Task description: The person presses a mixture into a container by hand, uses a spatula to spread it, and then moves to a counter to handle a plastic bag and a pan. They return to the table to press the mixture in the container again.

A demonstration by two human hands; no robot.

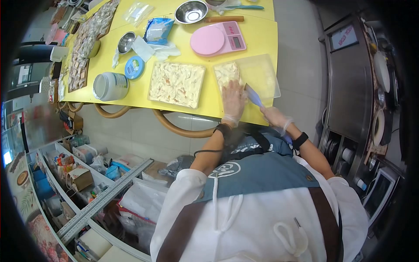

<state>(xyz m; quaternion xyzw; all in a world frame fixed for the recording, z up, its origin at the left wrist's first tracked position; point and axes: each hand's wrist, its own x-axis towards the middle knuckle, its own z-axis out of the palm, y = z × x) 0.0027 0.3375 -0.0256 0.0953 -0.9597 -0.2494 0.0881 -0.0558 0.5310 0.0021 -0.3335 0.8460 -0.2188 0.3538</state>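
My left hand, in a clear glove, lies flat with its fingers on the near part of a pale, lumpy slab. That slab rests on the left part of a translucent sheet or tray at the table's right edge. My right hand, also gloved, is closed round the handle of a purple knife, whose blade points up and left, just right of my left fingers. Further left, a full tray of the same pale, lumpy food sits on the yellow table.
Behind are a pink scale, a steel bowl, a smaller bowl and a blue bag. A plastic jar and its blue lid stand left. A chair rail curves below the table edge.
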